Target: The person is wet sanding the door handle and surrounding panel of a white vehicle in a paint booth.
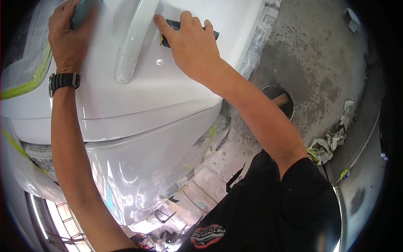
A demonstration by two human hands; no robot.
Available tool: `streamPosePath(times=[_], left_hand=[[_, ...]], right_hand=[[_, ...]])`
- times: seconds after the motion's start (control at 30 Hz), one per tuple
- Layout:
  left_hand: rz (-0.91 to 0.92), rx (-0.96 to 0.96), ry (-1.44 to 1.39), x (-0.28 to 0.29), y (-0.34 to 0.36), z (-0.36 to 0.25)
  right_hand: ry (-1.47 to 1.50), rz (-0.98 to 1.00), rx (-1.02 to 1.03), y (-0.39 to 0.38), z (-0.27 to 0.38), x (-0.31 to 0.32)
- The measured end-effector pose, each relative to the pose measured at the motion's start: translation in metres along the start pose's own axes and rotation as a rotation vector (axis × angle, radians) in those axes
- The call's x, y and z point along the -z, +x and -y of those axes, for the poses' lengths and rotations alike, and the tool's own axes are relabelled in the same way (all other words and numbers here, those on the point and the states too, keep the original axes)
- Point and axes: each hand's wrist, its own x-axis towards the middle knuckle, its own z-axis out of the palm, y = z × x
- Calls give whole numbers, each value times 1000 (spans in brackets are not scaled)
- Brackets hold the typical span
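Note:
A glossy white car panel (100, 101) lies under both hands, with a long white raised door-handle-like part (131, 50) between them. My right hand (191, 46) is to the right of that part, pressing a dark, flat sanding pad (173, 24) against the panel, its fingers over the top. Up at the far left, my left hand (69, 35) is blurred, closed around a blue-green cloth or sponge (84, 14); its exact kind is unclear. A black watch (65, 80) is on my left wrist.
Yellow-green tape (31, 86) and plastic sheeting edge the panel at left. Newspaper masking (263, 35) runs along its right side. On the concrete floor (310, 54) stands a dark bucket (291, 93) with a brown piece inside. Crumpled paper (321, 151) lies farther right.

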Motion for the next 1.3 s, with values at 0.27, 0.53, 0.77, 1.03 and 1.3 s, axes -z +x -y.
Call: streamPosePath(times=[0.27, 0.53, 0.77, 1.03, 1.3], left_hand=[[0, -11, -2, -1, -1, 2], [23, 4, -33, 1, -1, -3], [20, -36, -31, 2, 4, 1], [-29, 30, -108, 3, 6, -17], [-67, 134, -61, 3, 2, -25]], right_hand=[[57, 63, 4, -15, 17, 9], [57, -6, -21, 3, 6, 9], [20, -5, 14, -13, 20, 5], [151, 147, -28, -30, 26, 17], [172, -133, 11, -11, 8, 4]])
